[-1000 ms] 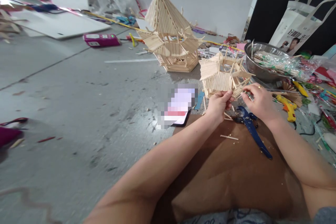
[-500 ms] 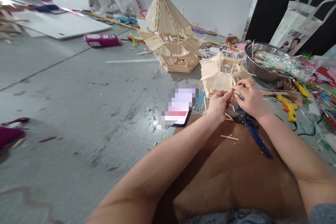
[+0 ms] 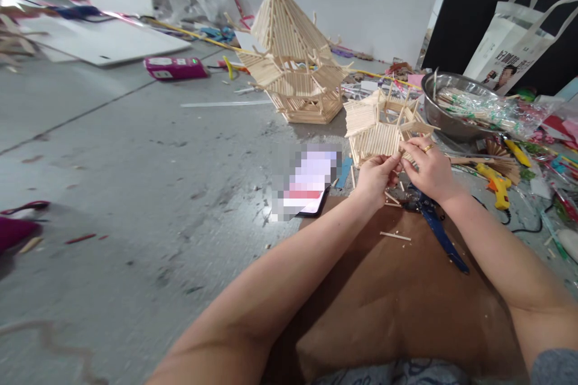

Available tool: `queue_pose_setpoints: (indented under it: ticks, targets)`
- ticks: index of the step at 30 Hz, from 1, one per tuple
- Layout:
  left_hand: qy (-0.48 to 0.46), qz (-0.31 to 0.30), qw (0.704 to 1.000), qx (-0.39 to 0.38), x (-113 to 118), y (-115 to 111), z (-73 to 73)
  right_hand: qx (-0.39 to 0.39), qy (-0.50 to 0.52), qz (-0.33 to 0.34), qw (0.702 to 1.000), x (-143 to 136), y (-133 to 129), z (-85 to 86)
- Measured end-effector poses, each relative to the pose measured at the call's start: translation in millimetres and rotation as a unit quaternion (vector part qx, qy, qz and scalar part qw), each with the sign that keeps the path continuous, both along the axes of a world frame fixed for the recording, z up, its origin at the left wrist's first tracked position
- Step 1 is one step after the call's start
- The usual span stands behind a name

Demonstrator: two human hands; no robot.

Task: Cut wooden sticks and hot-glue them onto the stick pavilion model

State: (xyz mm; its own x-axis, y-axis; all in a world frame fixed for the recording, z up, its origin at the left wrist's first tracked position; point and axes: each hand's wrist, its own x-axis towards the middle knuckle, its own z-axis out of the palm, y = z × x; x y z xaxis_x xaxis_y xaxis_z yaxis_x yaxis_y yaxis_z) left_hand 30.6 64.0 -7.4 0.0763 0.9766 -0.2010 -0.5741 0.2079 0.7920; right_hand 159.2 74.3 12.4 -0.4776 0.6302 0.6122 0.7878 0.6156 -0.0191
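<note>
1. two-handed now: the right hand (image 3: 428,169), apart a second ago, meets the left hand (image 3: 372,181), so both can work one spot.
2. fingers (image 3: 391,162) curl inward; cannot tell what they grip.
3. smaller stick model (image 3: 382,139) stands just beyond, on floor (image 3: 135,192).

Grey floor (image 3: 112,180), pale wall (image 3: 383,0) behind.

Gold marks the ring (image 3: 428,148) on my right hand (image 3: 431,174); pale straw colors both the pagoda (image 3: 311,83), its roof striped lengthwise, and the smaller model (image 3: 382,139). My cutters (image 3: 437,231) are blue, the glue gun (image 3: 497,185) yellow, the sheet (image 3: 406,295) brown, the floor (image 3: 180,240) gray, the bag (image 3: 506,48) white with dark lettering.
</note>
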Motion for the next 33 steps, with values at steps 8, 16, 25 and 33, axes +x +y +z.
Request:
queue_pose_setpoints:
  ticks: [8,16,25,33]
  targets:
    - [-0.036,-0.030,0.999,0.002,-10.0,-0.8,-6.2,-0.008,0.015,-0.007,1.000,-0.2,0.8,-0.7]
    - [-0.031,-0.028,0.999,0.008,-11.0,1.4,-7.3,0.013,0.030,-0.033,0.999,-5.4,1.4,-0.4]
    - [-0.027,-0.023,0.999,0.018,-9.9,2.7,-8.2,0.005,0.028,-0.044,0.999,-7.0,1.8,-1.0]
    - [-0.026,-0.022,0.999,0.015,-9.4,3.2,-7.3,0.000,0.022,-0.049,0.999,-6.5,1.7,-1.3]
